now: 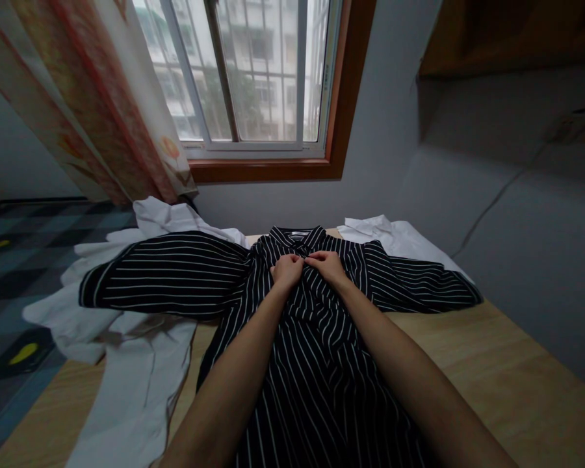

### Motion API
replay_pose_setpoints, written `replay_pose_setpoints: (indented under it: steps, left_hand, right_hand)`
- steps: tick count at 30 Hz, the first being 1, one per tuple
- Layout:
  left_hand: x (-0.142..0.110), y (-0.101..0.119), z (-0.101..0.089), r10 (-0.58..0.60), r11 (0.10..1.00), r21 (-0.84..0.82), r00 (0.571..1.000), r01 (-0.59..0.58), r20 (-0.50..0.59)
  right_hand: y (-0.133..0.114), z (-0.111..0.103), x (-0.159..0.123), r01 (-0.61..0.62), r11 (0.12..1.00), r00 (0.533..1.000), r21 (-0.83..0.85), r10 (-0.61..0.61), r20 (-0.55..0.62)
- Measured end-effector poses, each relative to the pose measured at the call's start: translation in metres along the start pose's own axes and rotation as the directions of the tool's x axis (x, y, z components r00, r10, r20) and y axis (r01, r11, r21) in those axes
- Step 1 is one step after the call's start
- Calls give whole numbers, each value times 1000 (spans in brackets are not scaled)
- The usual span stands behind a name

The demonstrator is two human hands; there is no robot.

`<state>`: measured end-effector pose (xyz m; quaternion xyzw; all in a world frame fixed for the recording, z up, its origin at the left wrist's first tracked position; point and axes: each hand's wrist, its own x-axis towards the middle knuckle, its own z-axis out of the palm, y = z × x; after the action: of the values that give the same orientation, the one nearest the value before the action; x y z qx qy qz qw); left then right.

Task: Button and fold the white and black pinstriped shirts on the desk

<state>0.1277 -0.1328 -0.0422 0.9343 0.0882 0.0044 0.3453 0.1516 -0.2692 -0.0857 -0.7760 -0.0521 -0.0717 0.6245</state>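
A black shirt with white stripes (297, 364) lies front up, its collar (299, 238) toward the window and its sleeves spread to both sides. Just below the collar, my left hand (287, 268) pinches the front of the shirt. Close beside it, my right hand (327, 265) pinches the cloth too, fingertips nearly meeting those of the left. Whatever small part sits between the fingertips is hidden. Wrinkles run through the fabric around and below both hands.
The shirt rests on a wooden table (511, 364). White garments lie under the left sleeve (131, 383) and behind the right sleeve (400, 235). Beyond are a window (253, 78), a curtain (102, 97) and a wall cable (497, 195). A checked bed cover (19, 260) is at left.
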Motion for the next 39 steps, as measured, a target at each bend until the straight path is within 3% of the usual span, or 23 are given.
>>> replay_pose_setpoints:
  steps: [14,22,33,39]
  left_hand:
    - [0,0,-1,-2,999,-43,1000,1,-26]
    - [-2,1,-1,-5,999,-49,999,3,-46]
    - [-6,-1,2,37,999,8,997,-36,-72]
    - [-18,0,8,234,950,251,957,-187,-172]
  right_hand:
    - [5,-1,4,-73,995,997,66,74,-17]
    - [7,-1,8,-96,995,994,11,97,-47]
    - [9,-4,7,15,987,998,-158,-25,-60]
    - [-1,-5,-3,144,964,978,-224,-173,-114]
